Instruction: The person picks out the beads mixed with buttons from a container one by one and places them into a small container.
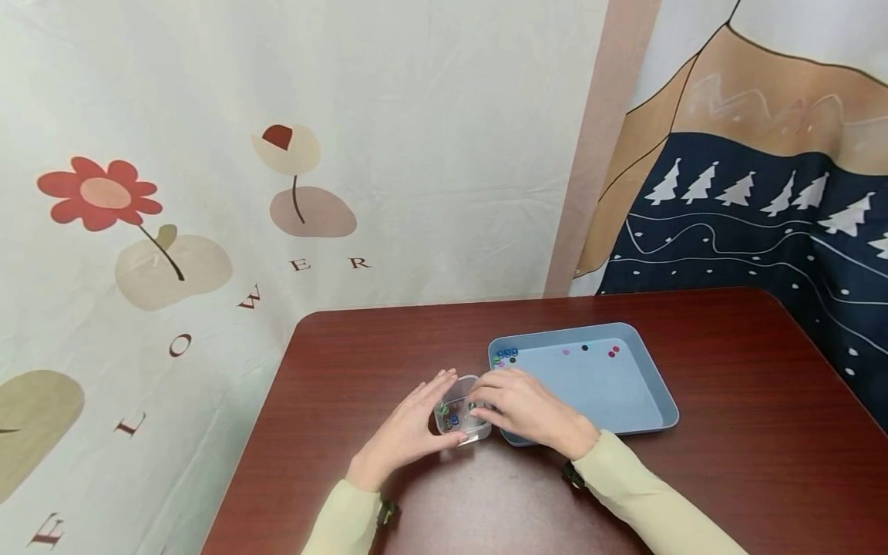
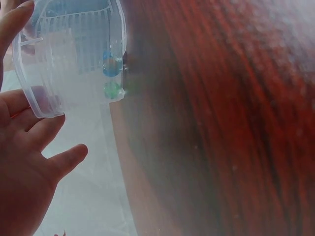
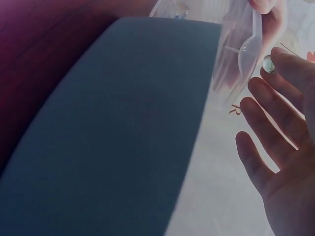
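Observation:
A clear plastic container (image 1: 477, 436) with blue and green glass marbles (image 1: 454, 419) inside is near the middle of the table. My left hand (image 1: 408, 428) holds it between thumb and fingers from the left. In the left wrist view, a blue marble (image 2: 112, 65) and a green marble (image 2: 112, 90) show through its wall. Over the container's right side, my right hand (image 1: 529, 408) pinches a pale glass marble (image 3: 268, 64) between thumb and index finger. The other right fingers are spread and hold nothing in the right wrist view.
A blue-grey tray (image 1: 590, 389) lies to the container's right. Small blue marbles (image 1: 507, 352) sit in its far left corner, red marbles (image 1: 613, 351) and a black marble (image 1: 585, 348) along its far side. A printed curtain (image 1: 444, 154) hangs behind the brown table (image 1: 361, 347).

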`<state>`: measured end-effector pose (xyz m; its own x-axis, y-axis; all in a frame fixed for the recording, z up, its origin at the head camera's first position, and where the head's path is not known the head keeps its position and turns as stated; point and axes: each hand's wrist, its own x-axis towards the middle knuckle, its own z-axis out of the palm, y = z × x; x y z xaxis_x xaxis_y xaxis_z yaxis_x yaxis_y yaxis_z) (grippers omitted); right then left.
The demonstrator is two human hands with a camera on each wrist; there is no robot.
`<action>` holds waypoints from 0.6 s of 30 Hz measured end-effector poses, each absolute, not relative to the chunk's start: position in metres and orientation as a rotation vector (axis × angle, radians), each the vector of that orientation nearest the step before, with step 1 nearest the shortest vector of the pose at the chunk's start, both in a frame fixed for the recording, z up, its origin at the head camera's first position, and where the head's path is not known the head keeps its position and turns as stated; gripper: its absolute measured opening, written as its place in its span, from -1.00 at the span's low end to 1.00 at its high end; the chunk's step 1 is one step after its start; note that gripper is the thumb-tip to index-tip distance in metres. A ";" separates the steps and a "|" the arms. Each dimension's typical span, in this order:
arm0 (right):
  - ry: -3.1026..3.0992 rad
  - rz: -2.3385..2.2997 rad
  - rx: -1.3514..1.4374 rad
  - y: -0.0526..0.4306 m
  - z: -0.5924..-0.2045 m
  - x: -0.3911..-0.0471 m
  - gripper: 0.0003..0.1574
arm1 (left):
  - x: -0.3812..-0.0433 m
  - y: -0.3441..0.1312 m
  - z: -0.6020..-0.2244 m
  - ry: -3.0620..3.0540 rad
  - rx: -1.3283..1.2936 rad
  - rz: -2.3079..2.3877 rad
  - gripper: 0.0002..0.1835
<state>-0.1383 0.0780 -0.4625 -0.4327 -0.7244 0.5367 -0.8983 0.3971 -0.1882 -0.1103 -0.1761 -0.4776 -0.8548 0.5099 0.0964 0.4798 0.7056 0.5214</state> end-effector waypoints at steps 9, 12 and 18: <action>-2.344 0.613 1.395 0.077 -0.465 -0.139 -0.73 | -0.110 -0.176 -0.477 2.858 0.856 0.870 0.01; -2.371 0.658 1.389 0.079 -0.465 -0.139 -0.72 | -0.110 -0.176 -0.476 2.853 0.856 0.872 0.01; -2.449 0.755 1.346 0.088 -0.462 -0.138 -0.65 | -0.111 -0.176 -0.477 2.847 0.858 0.865 0.00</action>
<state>-0.1377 0.0878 -0.4619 -0.5434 -0.7112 0.4459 -0.8388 0.4399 -0.3206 -0.1112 -0.1759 -0.4769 -0.8456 0.5216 0.1135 0.4967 0.6907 0.5256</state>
